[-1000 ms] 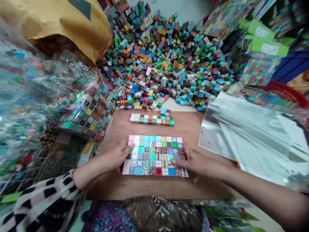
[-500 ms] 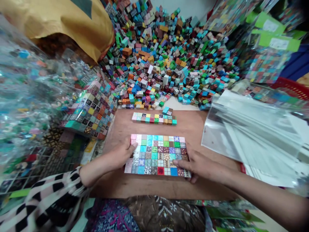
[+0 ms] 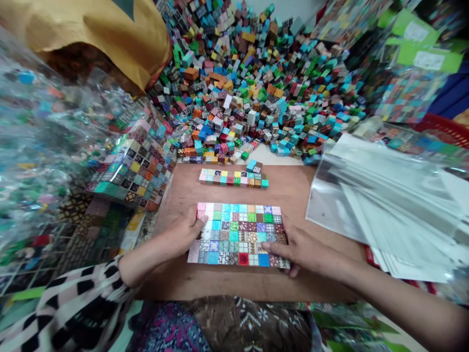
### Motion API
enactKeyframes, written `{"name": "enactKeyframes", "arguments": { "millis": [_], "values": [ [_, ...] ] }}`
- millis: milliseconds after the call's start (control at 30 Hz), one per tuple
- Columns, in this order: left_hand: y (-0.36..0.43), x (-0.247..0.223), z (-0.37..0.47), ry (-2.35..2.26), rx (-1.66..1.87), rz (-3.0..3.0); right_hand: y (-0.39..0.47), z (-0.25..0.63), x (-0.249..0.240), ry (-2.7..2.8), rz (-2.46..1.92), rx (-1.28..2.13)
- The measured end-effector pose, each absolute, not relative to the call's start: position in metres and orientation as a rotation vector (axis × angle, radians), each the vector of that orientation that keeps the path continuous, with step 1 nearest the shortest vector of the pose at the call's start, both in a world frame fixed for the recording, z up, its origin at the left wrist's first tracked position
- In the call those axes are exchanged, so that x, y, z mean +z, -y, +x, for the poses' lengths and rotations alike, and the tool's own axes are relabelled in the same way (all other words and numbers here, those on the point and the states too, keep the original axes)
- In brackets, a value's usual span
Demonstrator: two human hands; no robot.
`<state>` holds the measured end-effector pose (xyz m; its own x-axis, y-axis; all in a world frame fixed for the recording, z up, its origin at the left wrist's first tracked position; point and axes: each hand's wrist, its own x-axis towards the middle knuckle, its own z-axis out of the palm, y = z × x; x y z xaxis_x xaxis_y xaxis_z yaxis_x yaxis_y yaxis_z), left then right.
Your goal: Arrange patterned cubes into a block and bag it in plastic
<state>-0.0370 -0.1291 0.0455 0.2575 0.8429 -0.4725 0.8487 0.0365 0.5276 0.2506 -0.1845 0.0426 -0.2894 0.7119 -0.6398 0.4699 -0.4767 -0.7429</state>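
Between my hands is a rectangular block of small patterned cubes, laid out in rows, over the brown board. My left hand grips its left edge, thumb on the top face near the upper corner. On the right side my right hand holds the edge, its thumb resting on the top face and other fingers around the side. Just beyond the block lies a short row of cubes on the board, with a couple of loose cubes touching its far right end.
A large heap of loose cubes spreads behind the brown board. Clear plastic bags lie at the right. Wrapped cube blocks stand at the left, below a yellow sack. A red basket sits far right.
The view has shifted very slightly. Both hands keep the same hold on the cube block, and nothing else has visibly moved.
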Motion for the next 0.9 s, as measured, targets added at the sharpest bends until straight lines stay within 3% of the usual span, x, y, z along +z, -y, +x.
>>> {"name": "enactKeyframes", "arguments": {
  "millis": [433, 700, 900],
  "values": [
    [0.127, 0.052, -0.046, -1.543, 0.141, 1.808, 0.178, 0.248, 0.040, 1.488, -1.696, 1.760],
    [0.110, 0.071, -0.037, -1.621, 0.284, 1.906, 0.146, 0.250, 0.043, 1.757, -1.598, 1.225],
    [0.104, 0.071, -0.033, -1.684, 0.360, 1.984, 0.138, 0.249, 0.042, 1.809, -1.626, 1.045]
  ]
}}
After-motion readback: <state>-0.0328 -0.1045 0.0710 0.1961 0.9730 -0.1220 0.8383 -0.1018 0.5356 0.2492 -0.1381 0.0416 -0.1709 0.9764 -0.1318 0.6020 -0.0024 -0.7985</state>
